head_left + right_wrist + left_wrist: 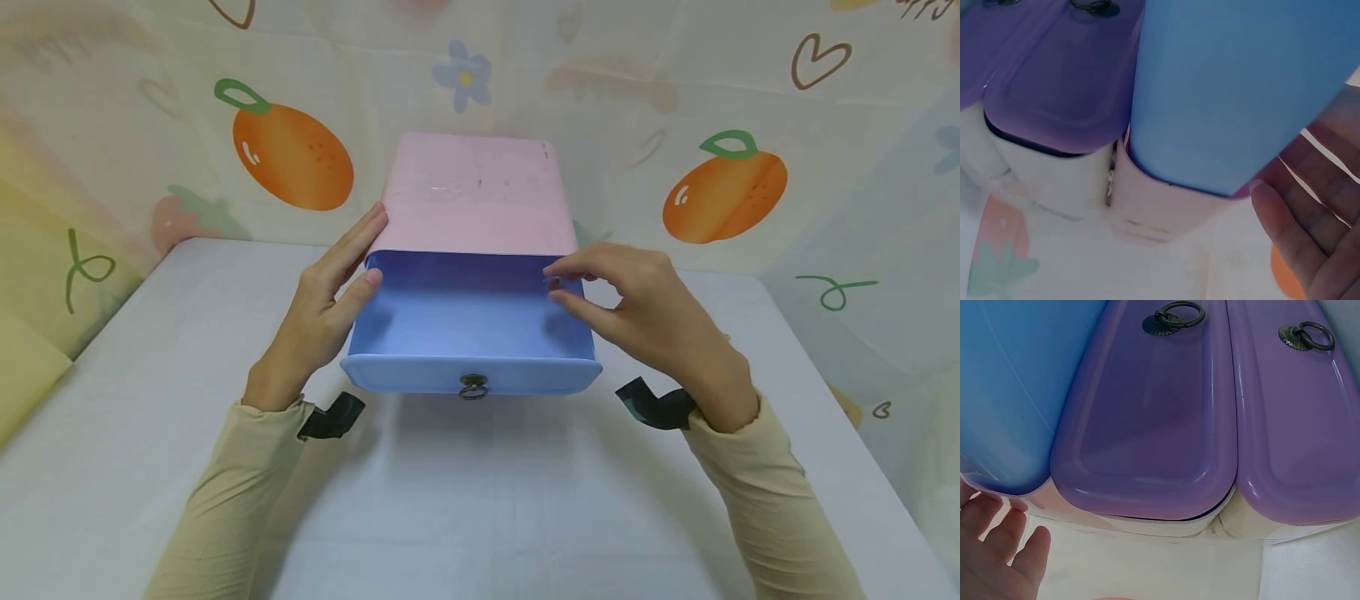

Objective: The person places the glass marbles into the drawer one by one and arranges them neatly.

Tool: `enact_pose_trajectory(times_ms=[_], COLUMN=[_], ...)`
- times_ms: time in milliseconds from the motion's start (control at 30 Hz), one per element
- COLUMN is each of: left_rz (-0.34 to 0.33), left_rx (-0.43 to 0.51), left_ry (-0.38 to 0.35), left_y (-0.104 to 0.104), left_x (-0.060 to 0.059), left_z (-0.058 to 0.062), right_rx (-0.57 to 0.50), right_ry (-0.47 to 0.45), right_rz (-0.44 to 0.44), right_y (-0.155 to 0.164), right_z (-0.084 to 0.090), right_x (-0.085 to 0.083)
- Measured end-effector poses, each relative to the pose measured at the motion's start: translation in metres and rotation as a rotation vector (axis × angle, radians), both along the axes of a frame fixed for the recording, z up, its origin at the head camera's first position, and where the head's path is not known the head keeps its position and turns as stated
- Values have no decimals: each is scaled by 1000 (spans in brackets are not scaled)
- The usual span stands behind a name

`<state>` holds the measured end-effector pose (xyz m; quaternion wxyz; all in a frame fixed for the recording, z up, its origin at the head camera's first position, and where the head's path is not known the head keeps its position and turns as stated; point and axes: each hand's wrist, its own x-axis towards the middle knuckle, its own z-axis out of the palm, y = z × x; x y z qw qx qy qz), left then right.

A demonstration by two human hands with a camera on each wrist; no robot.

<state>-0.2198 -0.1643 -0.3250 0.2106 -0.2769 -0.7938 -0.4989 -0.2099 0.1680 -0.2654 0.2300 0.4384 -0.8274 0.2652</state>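
A small drawer cabinet with a pink top [480,196] stands on the table, its blue top drawer [471,375] pulled out. In the head view the drawer shows no contents. My left hand [307,321] rests against the cabinet's left side, fingers extended along the pink edge. Over the drawer's right side, my right hand [637,312] pinches a small shiny brownish thing [553,283] between thumb and fingertips; its kind is too small to tell. The left wrist view shows fingers [1032,556] at the pink edge. In the right wrist view, the pinched thing is hidden.
Two purple drawers [1147,425] with ring pulls [1182,315] sit below the blue one, both pushed in. A white cloth covers the table [480,500]. Behind the cabinet hangs a printed curtain [600,50] with oranges and hearts.
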Motion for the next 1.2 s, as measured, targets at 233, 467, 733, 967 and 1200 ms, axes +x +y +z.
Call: enact_pose_trajectory(times_ms=[233, 467, 733, 967, 1200], left_rz=[-4, 6, 10, 7, 0], left_rx=[14, 3, 0, 2, 8], left_ry=[1, -3, 0, 2, 2], left_y=[1, 1, 0, 0, 0], left_x=[-1, -1, -1, -1, -1], left_z=[-1, -1, -1, 0, -1], right_rx=[18, 34, 102, 190, 292], right_ry=[-5, 0, -59, -105, -144], right_rz=[21, 30, 26, 3, -40], right_y=[-7, -12, -20, -26, -29], right_z=[-1, -2, -1, 2, 7], right_x=[-3, -8, -11, -13, -13])
